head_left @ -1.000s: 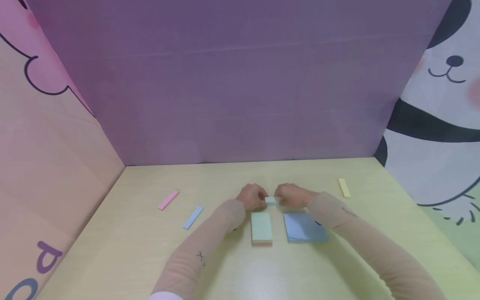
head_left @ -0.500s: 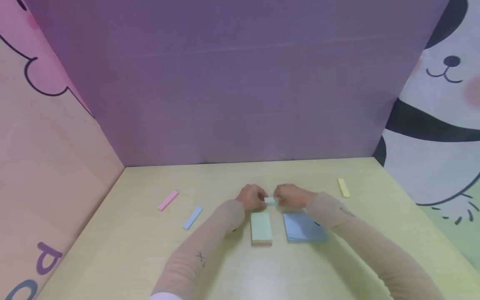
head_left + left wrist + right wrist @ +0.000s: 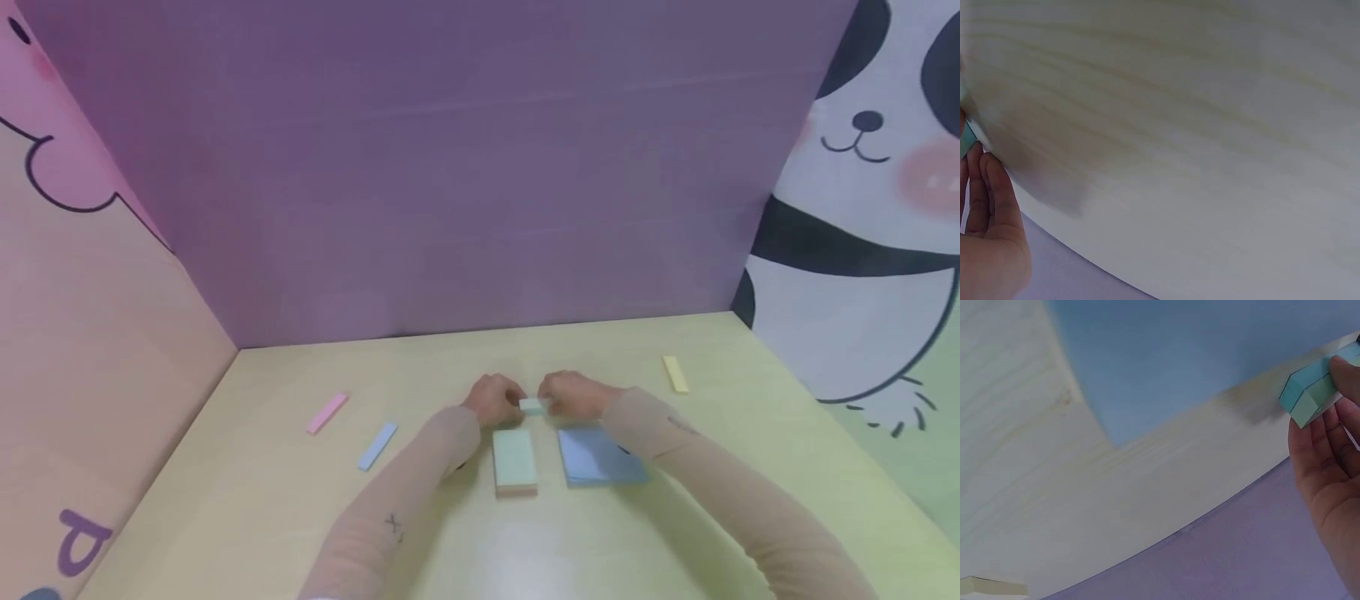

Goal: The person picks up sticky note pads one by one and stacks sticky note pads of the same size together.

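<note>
Both hands meet over the back middle of the table, pinching opposite ends of a slim two-layer sticky note pad (image 3: 532, 407). Its layers are blue-green and pale green, as the right wrist view shows. My left hand (image 3: 495, 400) grips the left end; in the left wrist view a teal corner (image 3: 967, 139) shows at the fingertips. Thumb above and fingers below, my right hand (image 3: 1332, 444) holds the other end. Just in front lie a thick pale green rectangular sticky note pad (image 3: 514, 460) and a blue square sticky note pad (image 3: 596, 458), the latter partly under the right forearm.
A narrow pink pad (image 3: 327, 412) and a narrow blue pad (image 3: 377, 447) lie to the left on the table (image 3: 225, 500). A narrow yellow pad (image 3: 675, 374) lies at the back right. A purple wall (image 3: 480, 183) closes the far edge.
The head view has shifted slightly, so everything sits a little further left. Both hands keep their grip on the slim pad in about the same place.
</note>
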`<state>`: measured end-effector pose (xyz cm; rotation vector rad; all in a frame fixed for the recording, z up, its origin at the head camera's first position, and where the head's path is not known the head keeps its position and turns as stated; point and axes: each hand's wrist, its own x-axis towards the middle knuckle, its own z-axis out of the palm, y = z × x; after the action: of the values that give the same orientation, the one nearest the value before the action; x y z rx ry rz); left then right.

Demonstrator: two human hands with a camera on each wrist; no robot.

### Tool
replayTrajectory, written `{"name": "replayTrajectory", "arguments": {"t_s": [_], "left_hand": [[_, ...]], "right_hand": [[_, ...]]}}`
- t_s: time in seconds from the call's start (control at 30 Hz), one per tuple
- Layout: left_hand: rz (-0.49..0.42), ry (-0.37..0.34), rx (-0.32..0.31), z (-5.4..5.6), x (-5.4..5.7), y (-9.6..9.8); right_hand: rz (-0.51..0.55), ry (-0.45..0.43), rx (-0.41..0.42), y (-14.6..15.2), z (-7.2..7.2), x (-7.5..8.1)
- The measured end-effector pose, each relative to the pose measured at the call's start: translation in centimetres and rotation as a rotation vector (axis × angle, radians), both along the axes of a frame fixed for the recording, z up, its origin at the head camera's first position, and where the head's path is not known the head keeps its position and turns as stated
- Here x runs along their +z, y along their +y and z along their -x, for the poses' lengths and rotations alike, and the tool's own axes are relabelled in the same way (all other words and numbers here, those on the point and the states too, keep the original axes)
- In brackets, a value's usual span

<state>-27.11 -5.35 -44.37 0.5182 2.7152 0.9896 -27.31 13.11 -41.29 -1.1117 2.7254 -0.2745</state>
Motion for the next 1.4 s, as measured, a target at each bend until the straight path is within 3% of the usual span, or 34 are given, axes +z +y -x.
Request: {"name": "replayTrajectory", "arguments": {"t_s": [0.27, 0.63, 0.97, 1.17, 1.4], "left_hand": [[-0.009, -0.015, 0.016, 0.3, -0.8, -0.2], [-0.018, -0.042, 0.03, -0.1, -0.1, -0.2], [-0.02, -0.027, 0.014, 0.2, -0.6, -0.3], [-0.016, -0.031, 0.018, 0.3, -0.7, -0.3], [-0.026, -0.047, 0.018, 0.0, -0.5, -0.2]], "right_hand": [[-0.006, -0.03, -0.042, -0.3, 0.1, -0.3], [-0.005, -0.042, -0.06, -0.3, 0.0, 0.2], [0.008, -0.085, -0.149, -0.1, 0.0, 0.0], [-0.001, -0.061, -0.175, 0.9, 0.2, 0.7], [0.012, 0.028, -0.161, 3.4, 0.8, 1.9]]}}
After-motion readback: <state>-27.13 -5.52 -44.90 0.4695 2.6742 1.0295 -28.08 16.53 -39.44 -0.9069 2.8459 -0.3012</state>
